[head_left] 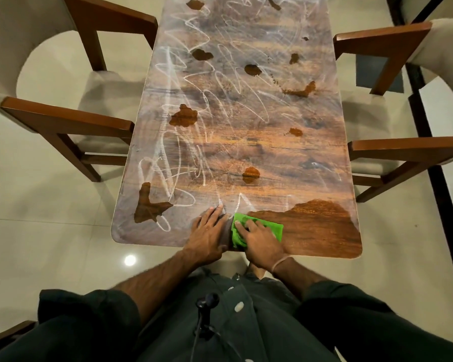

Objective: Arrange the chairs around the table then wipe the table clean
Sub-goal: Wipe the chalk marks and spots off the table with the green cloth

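A long wooden table (236, 142) stretches away from me, hazy with white powder and scribbled lines, with dark wet patches scattered over it. Its near right corner (322, 226) is bare, clean wood. My right hand (262, 241) presses a green cloth (272, 227) flat on the near edge, fingers spread over it. My left hand (207, 233) lies flat on the tabletop just left of the cloth, fingers straight. One wooden armchair with pale cushions (71, 100) stands at the left side and another (408, 105) at the right side.
Pale tiled floor (50, 218) surrounds the table. A dark frame or railing (429, 142) runs along the floor behind the right chair. Part of another chair's arm (8, 333) shows at the bottom left, close to my body.
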